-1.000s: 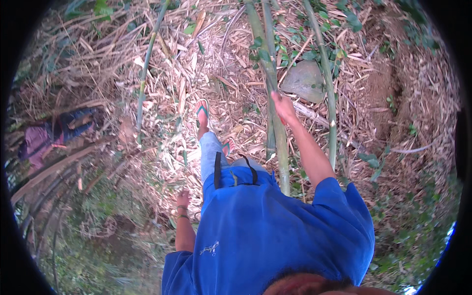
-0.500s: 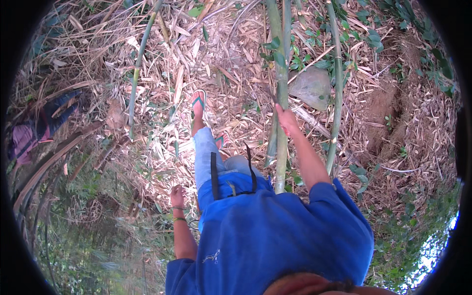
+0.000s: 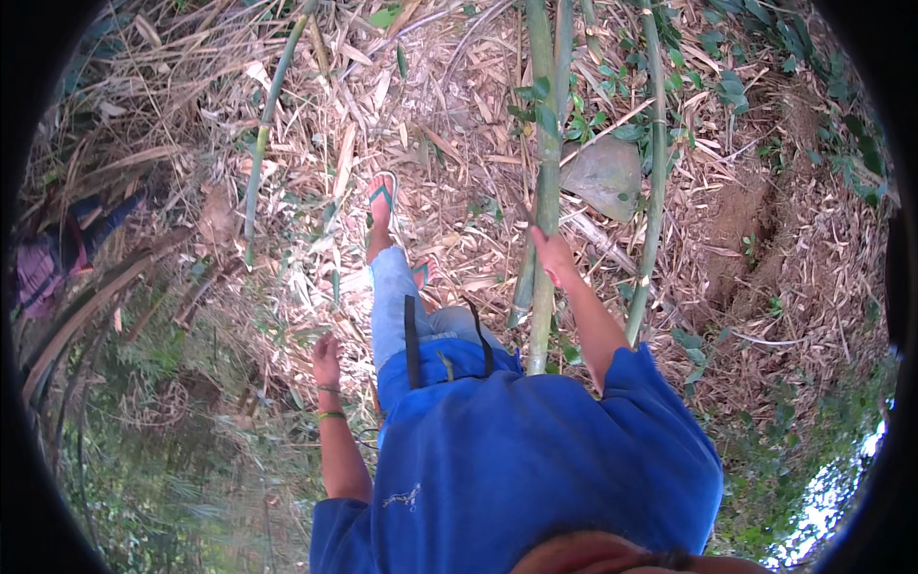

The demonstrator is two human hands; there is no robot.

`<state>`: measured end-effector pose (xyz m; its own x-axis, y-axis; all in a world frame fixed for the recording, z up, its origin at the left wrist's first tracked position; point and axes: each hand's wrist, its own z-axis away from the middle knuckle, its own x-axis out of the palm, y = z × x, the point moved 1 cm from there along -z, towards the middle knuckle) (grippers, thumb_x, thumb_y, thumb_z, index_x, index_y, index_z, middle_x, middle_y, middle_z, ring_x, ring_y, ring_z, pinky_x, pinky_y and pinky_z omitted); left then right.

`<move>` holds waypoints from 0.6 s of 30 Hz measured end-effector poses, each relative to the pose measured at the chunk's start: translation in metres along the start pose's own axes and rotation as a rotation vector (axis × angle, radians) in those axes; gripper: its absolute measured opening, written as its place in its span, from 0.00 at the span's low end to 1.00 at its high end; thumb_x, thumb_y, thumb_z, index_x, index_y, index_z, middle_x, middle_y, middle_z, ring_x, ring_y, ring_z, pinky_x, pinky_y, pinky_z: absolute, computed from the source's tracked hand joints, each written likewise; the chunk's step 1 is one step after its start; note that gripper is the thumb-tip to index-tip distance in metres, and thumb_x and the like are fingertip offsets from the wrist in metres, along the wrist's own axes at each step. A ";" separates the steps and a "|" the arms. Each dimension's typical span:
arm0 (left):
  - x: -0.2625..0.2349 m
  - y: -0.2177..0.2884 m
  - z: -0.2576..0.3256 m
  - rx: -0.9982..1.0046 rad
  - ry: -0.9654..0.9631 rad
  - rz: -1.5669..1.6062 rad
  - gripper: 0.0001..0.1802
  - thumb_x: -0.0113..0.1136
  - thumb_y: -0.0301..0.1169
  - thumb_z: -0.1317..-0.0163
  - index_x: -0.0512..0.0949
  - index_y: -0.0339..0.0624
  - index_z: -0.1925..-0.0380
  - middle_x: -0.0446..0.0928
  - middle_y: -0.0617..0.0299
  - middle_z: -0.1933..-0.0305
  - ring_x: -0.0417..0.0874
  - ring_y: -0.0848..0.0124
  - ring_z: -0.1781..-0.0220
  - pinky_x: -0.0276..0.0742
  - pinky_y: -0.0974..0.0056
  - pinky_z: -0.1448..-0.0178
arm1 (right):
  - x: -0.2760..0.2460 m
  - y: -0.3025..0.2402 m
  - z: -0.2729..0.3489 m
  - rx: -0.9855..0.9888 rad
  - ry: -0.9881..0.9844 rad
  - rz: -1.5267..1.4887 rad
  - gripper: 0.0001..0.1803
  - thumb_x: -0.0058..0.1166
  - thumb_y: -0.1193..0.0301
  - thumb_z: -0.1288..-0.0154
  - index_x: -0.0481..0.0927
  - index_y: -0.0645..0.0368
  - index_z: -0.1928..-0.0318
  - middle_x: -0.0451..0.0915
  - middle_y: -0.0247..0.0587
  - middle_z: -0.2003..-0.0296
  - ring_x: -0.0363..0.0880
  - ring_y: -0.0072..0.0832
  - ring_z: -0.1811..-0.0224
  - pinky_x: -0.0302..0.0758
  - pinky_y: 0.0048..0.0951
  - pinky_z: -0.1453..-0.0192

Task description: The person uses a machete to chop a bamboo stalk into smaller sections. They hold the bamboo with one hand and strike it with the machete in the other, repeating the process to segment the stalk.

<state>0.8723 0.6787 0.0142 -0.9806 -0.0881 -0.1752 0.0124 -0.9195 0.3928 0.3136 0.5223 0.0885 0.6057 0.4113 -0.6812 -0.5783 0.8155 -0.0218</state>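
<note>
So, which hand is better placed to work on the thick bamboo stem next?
Probably the right hand: it is by the thick stem, gripping what looks like a dark blade. The left hand hangs farther off, with nothing visible in it.

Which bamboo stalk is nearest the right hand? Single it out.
The thick middle stalk, overlapped by the right hand in view; the slimmer stalk behind it, the right stalk and the left stalk stand farther off.

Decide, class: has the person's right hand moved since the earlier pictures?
Yes: the right hand has moved down the view toward the blue shirt, away from the grey stone.
</note>
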 end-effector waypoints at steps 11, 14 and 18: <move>-0.008 -0.044 -0.021 0.010 -0.060 -0.123 0.17 0.57 0.36 0.33 0.75 0.39 0.49 0.82 0.59 0.59 0.83 0.71 0.61 0.75 0.69 0.65 | 0.006 0.007 -0.041 -0.258 0.477 0.012 0.36 0.43 0.40 0.33 0.81 0.66 0.66 0.81 0.54 0.76 0.81 0.54 0.68 0.75 0.49 0.59; 0.002 -0.028 -0.022 -0.015 -0.044 -0.001 0.22 0.58 0.36 0.33 0.73 0.32 0.45 0.81 0.56 0.55 0.82 0.70 0.55 0.77 0.68 0.57 | -0.024 -0.014 -0.058 -0.166 0.306 -0.045 0.34 0.43 0.43 0.30 0.78 0.65 0.70 0.76 0.46 0.83 0.79 0.43 0.78 0.75 0.43 0.70; 0.004 -0.027 -0.010 -0.030 -0.041 -0.039 0.21 0.58 0.36 0.33 0.73 0.33 0.46 0.80 0.57 0.56 0.82 0.69 0.60 0.76 0.68 0.60 | -0.104 -0.119 0.006 -0.395 0.380 -0.339 0.34 0.43 0.42 0.30 0.77 0.65 0.71 0.69 0.40 0.86 0.76 0.32 0.81 0.74 0.39 0.74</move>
<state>0.8696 0.6991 -0.0063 -0.9876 -0.0363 -0.1525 -0.0212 -0.9330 0.3593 0.3227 0.3847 0.1660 0.5965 -0.0751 -0.7991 -0.5903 0.6335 -0.5002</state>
